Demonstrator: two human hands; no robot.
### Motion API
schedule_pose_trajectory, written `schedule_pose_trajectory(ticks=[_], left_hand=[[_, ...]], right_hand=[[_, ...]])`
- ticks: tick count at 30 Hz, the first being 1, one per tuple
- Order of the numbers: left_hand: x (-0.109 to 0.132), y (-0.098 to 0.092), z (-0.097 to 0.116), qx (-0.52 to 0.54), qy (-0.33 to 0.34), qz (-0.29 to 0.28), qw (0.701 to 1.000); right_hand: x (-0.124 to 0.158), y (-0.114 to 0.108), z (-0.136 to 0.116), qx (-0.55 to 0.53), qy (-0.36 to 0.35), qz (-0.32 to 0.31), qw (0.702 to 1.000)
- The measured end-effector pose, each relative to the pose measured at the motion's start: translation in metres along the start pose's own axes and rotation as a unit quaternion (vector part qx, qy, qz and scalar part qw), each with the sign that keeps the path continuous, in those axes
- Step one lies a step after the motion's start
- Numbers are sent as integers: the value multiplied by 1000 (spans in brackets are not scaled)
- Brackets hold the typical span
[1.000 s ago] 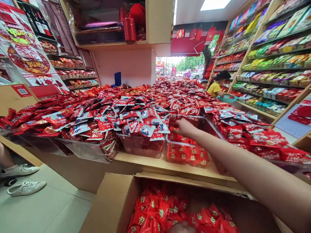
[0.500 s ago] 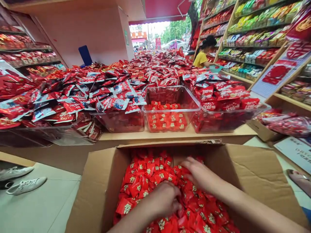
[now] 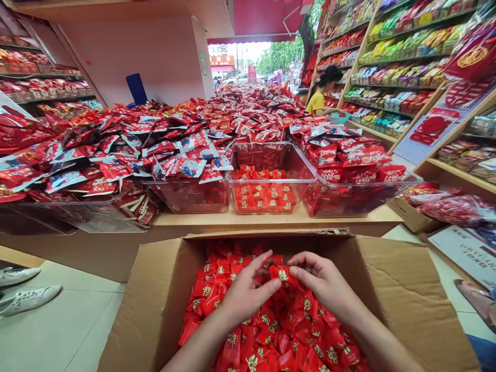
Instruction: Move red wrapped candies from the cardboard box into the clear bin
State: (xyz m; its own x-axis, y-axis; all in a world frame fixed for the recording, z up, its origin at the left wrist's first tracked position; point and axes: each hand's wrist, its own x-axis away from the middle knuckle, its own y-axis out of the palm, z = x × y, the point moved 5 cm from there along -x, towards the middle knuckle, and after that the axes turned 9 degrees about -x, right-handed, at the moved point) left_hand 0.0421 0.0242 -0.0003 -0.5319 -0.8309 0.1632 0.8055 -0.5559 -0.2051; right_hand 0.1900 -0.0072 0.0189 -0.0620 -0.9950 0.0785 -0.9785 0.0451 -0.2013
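In the head view, my right hand [image 3: 323, 279] pinches a small red wrapped candy [image 3: 283, 276] with a gold character on it. From the other side my left hand [image 3: 246, 289] grips the same candy at its left edge, thumb and forefinger curved round it. Both hands are just above many like red candies [image 3: 251, 336] heaped in an open cardboard box [image 3: 399, 289]. Beyond the box, a clear plastic bin [image 3: 271, 181] holds neat rows of the same candies, well below its rim.
Bins heaped with red and white snack packets [image 3: 182, 150] flank the clear bin on a wooden ledge [image 3: 194, 219]. Packed shelves [image 3: 406, 67] line the right. A person in a yellow shirt [image 3: 315, 103] is farther back. White shoes [image 3: 33, 299] show at lower left.
Both hands have lifted out of the heap and come together, with a candy now between their fingertips. My left hand moved up and forward. The view has shifted slightly.
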Motion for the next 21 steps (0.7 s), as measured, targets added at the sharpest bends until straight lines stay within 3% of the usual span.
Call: schedule_pose_trajectory(ticks=[2, 5, 11, 21], left_hand=[[1, 0, 4, 114, -23, 0, 993], [2, -2, 9, 176, -44, 26, 983], [2, -7, 10, 222, -54, 81, 970], [4, -1, 1, 285, -84, 104, 949]], right_hand=[[5, 5, 0, -166, 9, 30, 986], [10, 15, 3, -255, 25, 53, 965], [12, 26, 13, -306, 28, 62, 950], [15, 34, 15, -372, 18, 119, 920]])
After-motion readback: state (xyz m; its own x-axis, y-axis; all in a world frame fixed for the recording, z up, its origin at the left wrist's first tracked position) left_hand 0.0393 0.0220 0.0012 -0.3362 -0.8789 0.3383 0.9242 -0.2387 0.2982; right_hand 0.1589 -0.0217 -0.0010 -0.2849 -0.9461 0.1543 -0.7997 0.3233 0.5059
